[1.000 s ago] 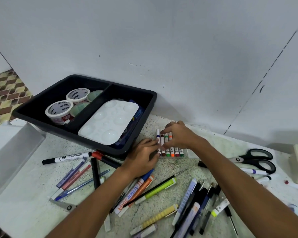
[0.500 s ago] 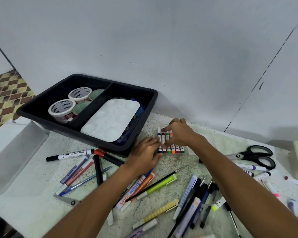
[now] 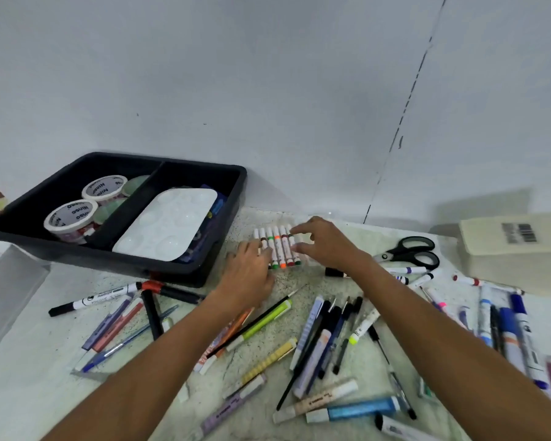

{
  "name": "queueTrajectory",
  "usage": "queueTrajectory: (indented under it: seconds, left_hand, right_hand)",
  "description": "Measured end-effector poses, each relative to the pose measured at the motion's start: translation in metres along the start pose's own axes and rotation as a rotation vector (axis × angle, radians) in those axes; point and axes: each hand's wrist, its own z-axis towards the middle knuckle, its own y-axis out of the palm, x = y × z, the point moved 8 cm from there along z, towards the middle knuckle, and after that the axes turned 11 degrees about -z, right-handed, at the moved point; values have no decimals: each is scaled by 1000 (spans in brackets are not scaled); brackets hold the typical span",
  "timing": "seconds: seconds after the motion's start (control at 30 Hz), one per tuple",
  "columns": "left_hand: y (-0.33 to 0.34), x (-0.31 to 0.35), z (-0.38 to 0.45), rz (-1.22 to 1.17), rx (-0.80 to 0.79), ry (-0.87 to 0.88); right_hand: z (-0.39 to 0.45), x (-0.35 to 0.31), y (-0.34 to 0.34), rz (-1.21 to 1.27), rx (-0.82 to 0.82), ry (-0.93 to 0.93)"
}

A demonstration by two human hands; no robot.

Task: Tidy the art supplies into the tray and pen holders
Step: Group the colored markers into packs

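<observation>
We set both hands on the markers [image 3: 277, 248] beside the tray [image 3: 226, 218]: left hand [image 3: 252, 268] flat, steadying; right hand [image 3: 323, 241] pinching, squaring the row.

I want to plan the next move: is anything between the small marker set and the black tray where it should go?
Nothing visible. The marker set lies on the table just right of the black tray, with both hands at it.

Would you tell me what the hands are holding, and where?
The marker set: right hand pinches its right edge; left hand rests on its left end.
</observation>
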Motion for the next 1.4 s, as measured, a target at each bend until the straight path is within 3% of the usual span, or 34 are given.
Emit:
queueTrajectory:
  seconds: [0.07, 0.23, 0.4, 0.6, 0.77, 0.87, 0.97, 1.4]
  left_hand:
    - [3, 28, 2, 9, 8, 69]
    - [15, 123, -2, -343, -118, 307]
    - [39, 183, -9, -433, -267, 366]
    - [52, 182, -4, -494, -266, 261]
    - [54, 172, -5, -543, -259, 191]
    - [50, 165, -5, -609, -238, 138]
    - [43, 156, -5, -657, -207, 99]
    - [35, 142, -8, -734, -99, 32]
  right_hand:
    - [-24, 29, -17, 62, 46, 68]
    - [-96, 105, -50, 121, 151, 288]
    - [-165, 144, -61, 92, 227, 416]
    - [-197, 154, -50, 94, 193, 468]
    - [-194, 162, -45, 38, 259, 549]
    - [-183, 167, -49, -136, 274, 608]
    - [-180, 182, -45, -310, 140, 745]
    - [-174, 186, -41, -226, 128, 767]
